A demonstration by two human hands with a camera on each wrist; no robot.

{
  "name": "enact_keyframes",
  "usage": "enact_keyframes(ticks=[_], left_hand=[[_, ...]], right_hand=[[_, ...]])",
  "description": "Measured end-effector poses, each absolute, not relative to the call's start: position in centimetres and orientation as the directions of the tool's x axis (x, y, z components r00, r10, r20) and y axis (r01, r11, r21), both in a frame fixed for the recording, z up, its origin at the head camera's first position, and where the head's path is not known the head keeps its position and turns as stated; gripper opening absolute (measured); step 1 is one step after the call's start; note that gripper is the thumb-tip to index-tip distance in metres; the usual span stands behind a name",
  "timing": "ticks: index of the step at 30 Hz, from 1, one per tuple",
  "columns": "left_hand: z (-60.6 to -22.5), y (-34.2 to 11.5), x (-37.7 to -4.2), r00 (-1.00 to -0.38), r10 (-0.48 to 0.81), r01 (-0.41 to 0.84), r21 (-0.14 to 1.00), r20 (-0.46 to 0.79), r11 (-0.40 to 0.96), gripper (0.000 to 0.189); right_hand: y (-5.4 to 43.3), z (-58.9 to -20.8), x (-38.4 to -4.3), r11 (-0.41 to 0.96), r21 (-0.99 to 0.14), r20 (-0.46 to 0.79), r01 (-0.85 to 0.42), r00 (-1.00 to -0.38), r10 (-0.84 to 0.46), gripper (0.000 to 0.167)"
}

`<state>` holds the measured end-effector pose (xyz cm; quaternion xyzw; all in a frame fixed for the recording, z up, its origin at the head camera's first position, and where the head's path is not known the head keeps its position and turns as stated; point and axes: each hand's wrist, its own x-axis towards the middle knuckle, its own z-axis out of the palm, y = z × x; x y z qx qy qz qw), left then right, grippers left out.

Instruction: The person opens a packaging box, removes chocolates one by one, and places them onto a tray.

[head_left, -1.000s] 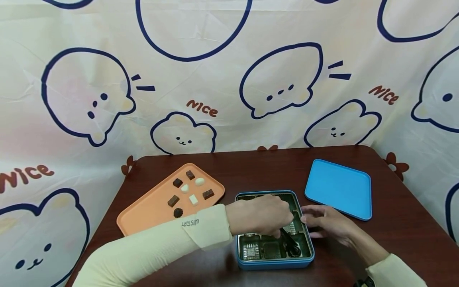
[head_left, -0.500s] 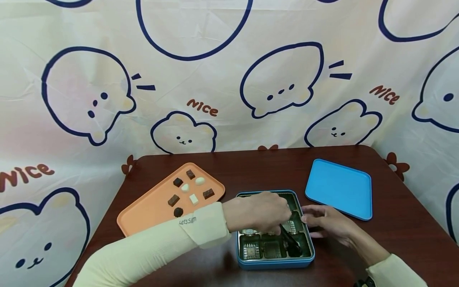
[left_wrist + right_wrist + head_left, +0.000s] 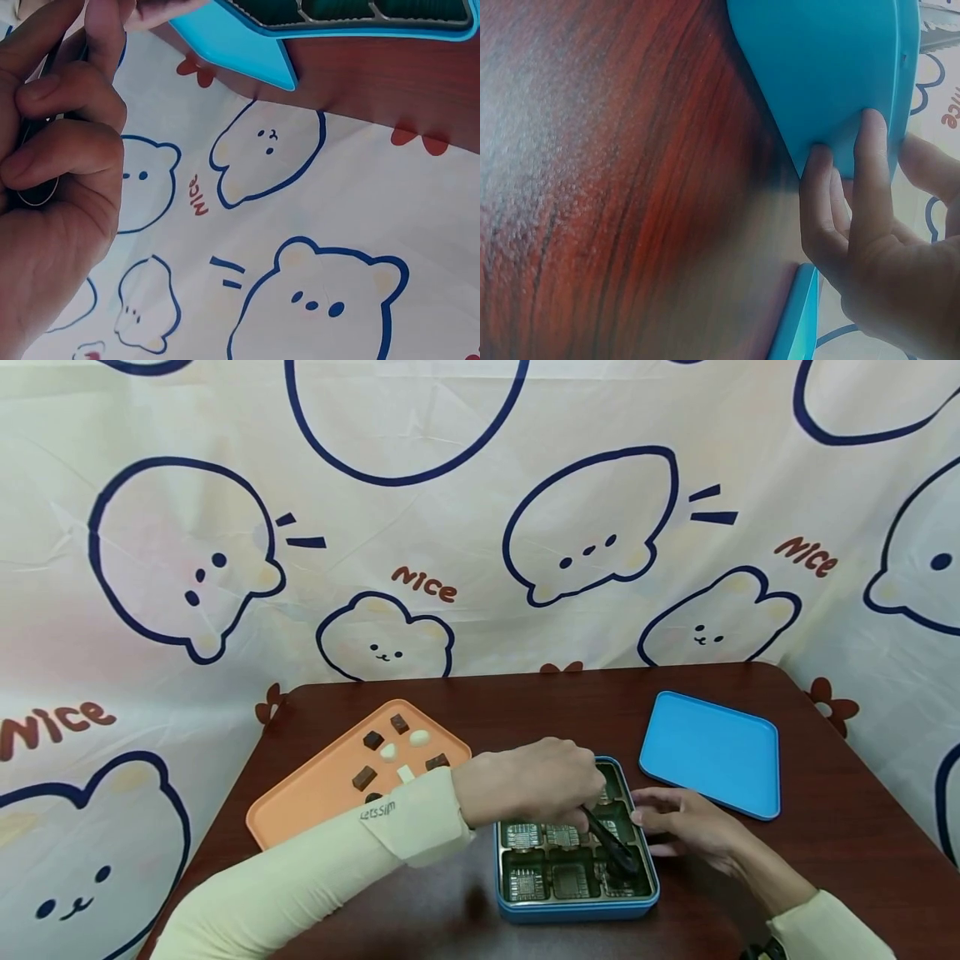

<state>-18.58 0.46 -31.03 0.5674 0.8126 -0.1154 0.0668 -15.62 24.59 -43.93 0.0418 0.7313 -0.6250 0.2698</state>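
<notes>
My left hand (image 3: 528,781) reaches across over the blue box (image 3: 577,912), gripping slim black tongs (image 3: 613,845). Their dark, wider end points down into the compartments at the box's near right corner. In the left wrist view my fingers (image 3: 71,150) curl around the tongs' handle, whose rounded end shows a metal rim. The box holds a dark divided insert (image 3: 570,881); the left hand hides its far left part. At the box's right side, my right hand (image 3: 693,827) rests with straight fingers (image 3: 871,165) against the outer wall, thumb near the rim.
An orange tray (image 3: 300,802) at the left bears several brown and white chocolates (image 3: 364,777), partly covered by the left sleeve (image 3: 337,852). To the back right lies a flat blue tray or lid (image 3: 712,752). A patterned cloth (image 3: 480,527) hangs behind the brown table (image 3: 540,710).
My left hand has risen and shifted slightly back and left, uncovering more compartments. The tongs' dark end has moved a little toward the back right. My right hand stays at the box.
</notes>
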Motion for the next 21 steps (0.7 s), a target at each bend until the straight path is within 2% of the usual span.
enact_keyframes(ticks=[5,12,17,21], left_hand=[[-30.6,0.2,-18.6,-0.362,0.902,0.932,-0.091,-0.234,0.350,0.021],[-29.7,-0.4,-19.0,-0.385,0.895,0.923,-0.072,-0.224,0.379,0.020],[-29.0,-0.8,-19.4,-0.390,0.892,0.920,-0.056,-0.228,0.388,0.026],[-28.5,-1.2,-19.7,-0.402,0.888,0.914,-0.045,-0.223,0.402,0.020]], right_hand=[[24.6,-43.9,-15.6,0.218,-0.892,-0.445,0.396,-0.853,-0.272,0.074],[24.5,-43.7,-15.6,0.219,-0.891,-0.447,0.398,-0.856,-0.261,0.075],[24.4,-43.8,-15.6,0.224,-0.889,-0.449,0.400,-0.855,-0.258,0.075],[24.5,-43.8,-15.6,0.232,-0.890,-0.446,0.393,-0.856,-0.260,0.075]])
